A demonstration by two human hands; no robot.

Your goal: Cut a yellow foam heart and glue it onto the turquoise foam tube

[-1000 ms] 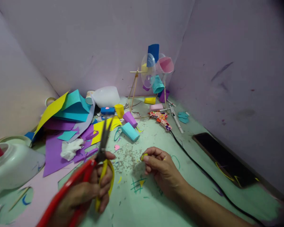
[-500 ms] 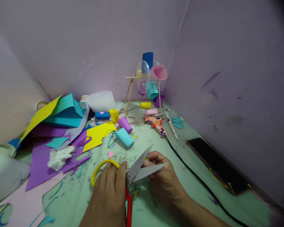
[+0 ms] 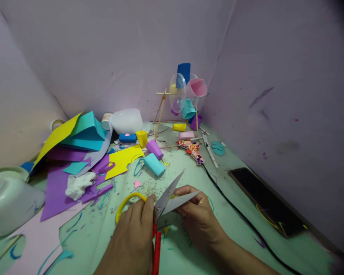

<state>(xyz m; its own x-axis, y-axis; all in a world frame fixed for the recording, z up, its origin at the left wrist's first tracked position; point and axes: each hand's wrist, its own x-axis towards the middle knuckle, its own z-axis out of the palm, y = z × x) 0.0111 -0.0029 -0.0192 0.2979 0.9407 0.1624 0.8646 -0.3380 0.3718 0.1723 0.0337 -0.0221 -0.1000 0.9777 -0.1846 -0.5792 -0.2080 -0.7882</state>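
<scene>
My left hand (image 3: 136,229) grips a pair of scissors (image 3: 167,193) with a yellow loop and a red handle. Their blades are spread apart and point away to the right. My right hand (image 3: 196,214) is closed in a pinch on a small yellow piece (image 3: 172,197), most of it hidden by the fingers and a blade. That piece lies between the two blades; I cannot tell whether they touch it. Ahead of the hands lie a turquoise paper cup (image 3: 154,165), a purple one (image 3: 154,149) and a tiny pink heart (image 3: 137,183).
A stick frame (image 3: 161,114) carries a clear plastic wheel with coloured cups. A patterned glue gun (image 3: 192,151) trails a black cord (image 3: 232,202) past a phone (image 3: 265,200). Coloured sheets (image 3: 55,198), crumpled tissue (image 3: 79,186) and a white plastic container (image 3: 14,204) fill the left side.
The camera view has turned slightly left, so the table things appear further right. The lower scissor blade has tilted up a little beside my right fingers. Both hands keep their holds.
</scene>
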